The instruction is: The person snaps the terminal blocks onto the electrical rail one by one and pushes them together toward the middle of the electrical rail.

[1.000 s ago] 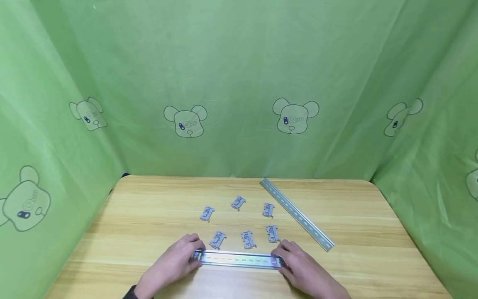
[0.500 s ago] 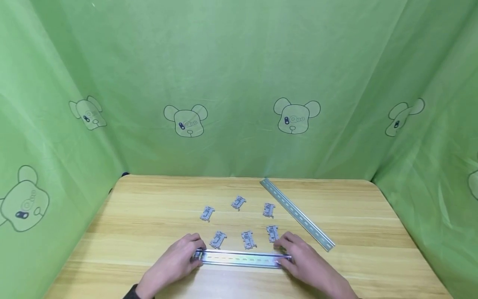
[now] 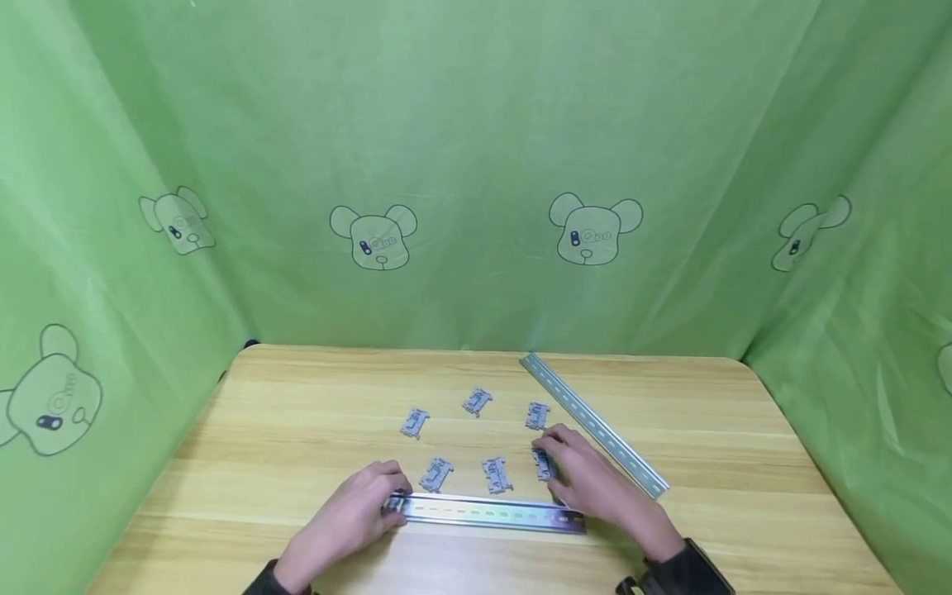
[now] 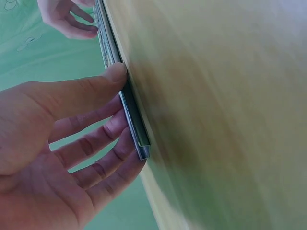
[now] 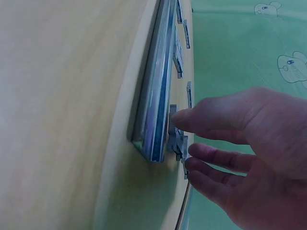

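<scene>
- Low centre of the head view, the left hand (image 3: 362,504) grips the left end of a slotted rail (image 3: 483,511) between thumb and fingers.
- Just above the rail's right part, the right hand (image 3: 590,477) spans a grey block (image 3: 542,465); I cannot tell whether its fingers have closed on it.
- For a clean pick-up, pinching the block by opposite ends while the left hand steadies the rail looks best.
- The right fingers partly cover the block; the left hand masks the rail's end; whether the rail lies flush on the worktop (image 3: 297,413) is unclear.
</scene>
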Demonstrator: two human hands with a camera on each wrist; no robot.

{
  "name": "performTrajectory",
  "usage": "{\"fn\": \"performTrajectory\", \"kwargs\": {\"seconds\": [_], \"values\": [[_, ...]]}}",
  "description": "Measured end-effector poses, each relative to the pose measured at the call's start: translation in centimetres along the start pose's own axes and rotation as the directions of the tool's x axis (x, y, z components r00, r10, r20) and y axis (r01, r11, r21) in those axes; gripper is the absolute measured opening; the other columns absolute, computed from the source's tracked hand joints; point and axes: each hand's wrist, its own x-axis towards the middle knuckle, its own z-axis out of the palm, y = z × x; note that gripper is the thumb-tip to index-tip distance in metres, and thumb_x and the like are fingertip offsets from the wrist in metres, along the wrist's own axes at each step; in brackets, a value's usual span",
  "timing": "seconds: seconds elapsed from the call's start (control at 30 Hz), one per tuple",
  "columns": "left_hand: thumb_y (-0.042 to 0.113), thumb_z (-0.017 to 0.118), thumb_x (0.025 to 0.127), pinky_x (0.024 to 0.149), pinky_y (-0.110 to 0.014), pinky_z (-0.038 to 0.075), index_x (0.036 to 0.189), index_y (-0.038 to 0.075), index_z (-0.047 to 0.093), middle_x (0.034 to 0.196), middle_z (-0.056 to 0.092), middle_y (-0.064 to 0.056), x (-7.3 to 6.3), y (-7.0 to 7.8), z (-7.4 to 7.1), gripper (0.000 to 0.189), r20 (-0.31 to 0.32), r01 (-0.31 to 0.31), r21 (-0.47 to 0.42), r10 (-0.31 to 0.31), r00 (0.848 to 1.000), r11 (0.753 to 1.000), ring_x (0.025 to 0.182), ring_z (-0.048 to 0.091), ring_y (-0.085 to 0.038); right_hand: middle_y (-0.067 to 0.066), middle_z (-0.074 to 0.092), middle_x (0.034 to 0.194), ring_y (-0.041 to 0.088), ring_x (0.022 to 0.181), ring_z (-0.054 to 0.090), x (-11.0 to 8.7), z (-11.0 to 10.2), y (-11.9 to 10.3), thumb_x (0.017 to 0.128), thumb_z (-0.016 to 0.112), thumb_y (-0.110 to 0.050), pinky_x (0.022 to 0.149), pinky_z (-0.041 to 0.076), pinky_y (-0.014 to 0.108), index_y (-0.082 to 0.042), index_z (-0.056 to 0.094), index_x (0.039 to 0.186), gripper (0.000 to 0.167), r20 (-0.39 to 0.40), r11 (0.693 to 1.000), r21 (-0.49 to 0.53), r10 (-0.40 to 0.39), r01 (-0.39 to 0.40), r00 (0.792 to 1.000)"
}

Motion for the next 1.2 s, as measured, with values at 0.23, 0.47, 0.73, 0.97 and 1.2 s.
{"fn": "performTrajectory", "kwargs": {"seconds": [0.23, 0.47, 0.73, 0.97, 1.2], "values": [[0.017, 0.09, 0.074, 0.08, -0.03, 0.059, 0.1, 0.011, 0.075, 0.098, 0.068, 0.005, 0.0, -0.1, -0.1, 0.03, -0.004, -0.007, 0.002, 0.007, 1.0, 1.0, 0.09, 0.062, -0.012, 0.016, 0.058, 0.131, 0.031, 0.121, 0.057, 1.1, 0.1, 0.3, 0.078, 0.08, -0.003, 0.103, 0.052, 0.045, 0.004, 0.063, 0.132, 0.056, 0.071, 1.0, 0.011, -0.011, 0.01, 0.997], [0.014, 0.089, 0.075, 0.079, -0.029, 0.059, 0.101, 0.01, 0.076, 0.099, 0.068, 0.004, 0.0, 0.1, -0.4, 0.03, 0.012, 0.008, -0.013, -0.008, 1.0, 1.0, 0.09, 0.062, -0.012, 0.012, 0.061, 0.121, 0.025, 0.109, 0.06, 1.2, -0.2, 0.6, 0.075, 0.083, -0.008, 0.096, 0.056, 0.044, 0.003, 0.064, 0.13, 0.059, 0.052, 1.0, 0.01, -0.015, 0.015, 0.999], [0.008, 0.088, 0.074, 0.08, -0.031, 0.06, 0.1, 0.011, 0.076, 0.1, 0.069, 0.004, 0.0, 0.1, -0.5, 0.029, 0.031, 0.009, -0.018, -0.009, 0.999, 1.0, 0.091, 0.064, -0.014, 0.004, 0.062, 0.116, 0.017, 0.097, 0.061, -0.6, -1.3, 1.4, 0.073, 0.085, -0.012, 0.083, 0.059, 0.034, -0.002, 0.068, 0.126, 0.057, -0.037, 0.998, 0.06, -0.03, 0.033, 0.999], [0.007, 0.089, 0.072, 0.079, -0.031, 0.06, 0.099, 0.01, 0.077, 0.098, 0.07, 0.003, 0.0, 0.0, -0.4, 0.029, 0.027, 0.019, -0.025, -0.018, 0.999, 1.0, 0.09, 0.065, -0.015, 0.0, 0.062, 0.112, 0.017, 0.097, 0.067, -2.8, -2.2, 2.4, 0.072, 0.084, -0.007, 0.085, 0.061, 0.035, -0.001, 0.068, 0.121, 0.052, -0.198, 0.983, 0.122, -0.114, 0.14, 0.974], [0.007, 0.089, 0.072, 0.079, -0.032, 0.06, 0.097, 0.011, 0.077, 0.097, 0.069, 0.003, 0.1, 0.2, -0.6, 0.028, 0.025, 0.032, -0.039, -0.031, 0.999, 0.999, 0.088, 0.065, -0.015, 0.004, 0.065, 0.109, 0.014, 0.096, 0.066, -5.0, -1.8, 3.3, 0.067, 0.086, 0.001, 0.083, 0.062, 0.033, 0.0, 0.064, 0.117, 0.055, -0.243, 0.963, 0.197, -0.134, 0.184, 0.961]]}}
